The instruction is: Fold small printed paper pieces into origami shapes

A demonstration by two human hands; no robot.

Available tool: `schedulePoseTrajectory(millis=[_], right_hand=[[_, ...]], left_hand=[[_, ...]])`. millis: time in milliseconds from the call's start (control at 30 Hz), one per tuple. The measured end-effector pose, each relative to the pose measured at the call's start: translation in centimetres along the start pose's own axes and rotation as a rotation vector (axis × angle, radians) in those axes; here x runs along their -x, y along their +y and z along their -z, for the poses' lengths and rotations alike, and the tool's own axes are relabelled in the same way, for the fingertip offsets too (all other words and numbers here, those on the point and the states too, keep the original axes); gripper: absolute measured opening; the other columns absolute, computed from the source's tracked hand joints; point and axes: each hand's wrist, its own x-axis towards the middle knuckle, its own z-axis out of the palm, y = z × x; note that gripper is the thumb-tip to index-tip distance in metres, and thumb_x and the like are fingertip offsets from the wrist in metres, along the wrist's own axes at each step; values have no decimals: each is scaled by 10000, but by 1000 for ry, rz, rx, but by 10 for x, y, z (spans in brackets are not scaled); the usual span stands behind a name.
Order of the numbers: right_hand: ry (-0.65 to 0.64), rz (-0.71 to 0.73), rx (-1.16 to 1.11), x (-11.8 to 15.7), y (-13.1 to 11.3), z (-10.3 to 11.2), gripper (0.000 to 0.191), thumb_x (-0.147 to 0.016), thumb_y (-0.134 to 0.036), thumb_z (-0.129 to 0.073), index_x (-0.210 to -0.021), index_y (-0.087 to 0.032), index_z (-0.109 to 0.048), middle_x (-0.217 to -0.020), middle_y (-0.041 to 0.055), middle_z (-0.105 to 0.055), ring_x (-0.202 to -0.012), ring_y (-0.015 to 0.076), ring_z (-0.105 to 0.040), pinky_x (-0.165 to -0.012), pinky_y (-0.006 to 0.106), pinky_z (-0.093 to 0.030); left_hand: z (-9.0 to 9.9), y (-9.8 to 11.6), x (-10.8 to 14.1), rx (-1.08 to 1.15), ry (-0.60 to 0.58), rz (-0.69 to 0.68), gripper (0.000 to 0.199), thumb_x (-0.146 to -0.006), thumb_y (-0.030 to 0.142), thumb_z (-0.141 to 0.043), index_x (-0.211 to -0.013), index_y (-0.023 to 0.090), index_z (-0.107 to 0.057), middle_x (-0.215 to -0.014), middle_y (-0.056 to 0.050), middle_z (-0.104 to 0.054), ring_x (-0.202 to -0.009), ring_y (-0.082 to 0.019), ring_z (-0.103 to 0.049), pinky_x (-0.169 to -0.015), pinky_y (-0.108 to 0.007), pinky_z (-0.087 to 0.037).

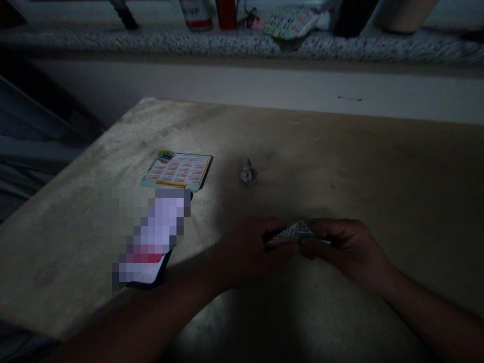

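Between my two hands is a small piece of folded printed paper, its top coming to a triangular peak. My left hand pinches its left side, with the thumb along the lower edge. At the other side, the thumb and fingers of my right hand close on the paper's right end. A second small folded paper piece, pointed at the top, sits on the table beyond my left hand. Dim light hides the finer folds and some of my fingertips.
On the table, a phone with a lit, blurred screen lies left of my left forearm. Just beyond it is a printed calendar card. A granite ledge along the back carries a crumpled packet and several containers.
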Motion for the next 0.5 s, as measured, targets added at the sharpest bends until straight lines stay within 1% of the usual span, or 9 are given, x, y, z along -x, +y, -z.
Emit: schedulePoseTrajectory(millis=[67, 133, 200, 267, 367, 500], right_hand=[[14, 7, -19, 1, 0, -1, 144, -831, -269, -752, -717, -184, -731, -634, -4, -623, -590, 107, -540, -541, 216, -438], [36, -6, -47, 2, 2, -1, 120, -811, -293, -779, -752, -193, -752, -633, -5, -621, -572, 106, -531, -508, 213, -425], [65, -30, -63, 4, 4, -2, 144, -795, -336, -798, -796, -195, -769, -620, -7, -608, -538, 102, -505, -472, 216, -404], [98, -45, -46, 5, 5, -2, 179, -793, -363, -800, -791, -187, -767, -597, -6, -596, -513, 101, -489, -456, 224, -394], [126, -39, -1, 5, 6, -2, 215, -806, -377, -787, -740, -176, -750, -584, 6, -606, -507, 110, -512, -456, 235, -412], [102, 4, -12, 3, 4, -3, 179, -808, -353, -781, -753, -183, -760, -587, 6, -627, -492, 108, -531, -444, 224, -432]], left_hand=[[-2, 1, 0, 50, 1, 28, 254, -883, 382, -658, -920, 144, -740, -688, 16, -598, -595, -88, -473, -542, -200, -355], [-2, 1, 0, 106, 53, 47, 260, -880, 389, -662, -884, 138, -730, -661, 19, -588, -573, -83, -474, -525, -189, -352], [-1, 0, 1, 154, 98, 65, 281, -878, 414, -668, -887, 138, -720, -665, 12, -604, -573, -88, -500, -523, -185, -375], [-1, -2, 1, 183, 120, 77, 317, -877, 451, -670, -914, 140, -717, -688, -4, -630, -585, -99, -531, -532, -192, -406], [-4, -3, 1, 165, 120, 73, 333, -889, 460, -646, -883, 133, -708, -679, -14, -633, -575, -106, -536, -525, -200, -406], [-7, -3, 1, 74, 91, 28, 311, -908, 419, -609, -827, 133, -699, -631, 8, -591, -540, -90, -482, -496, -189, -350]])
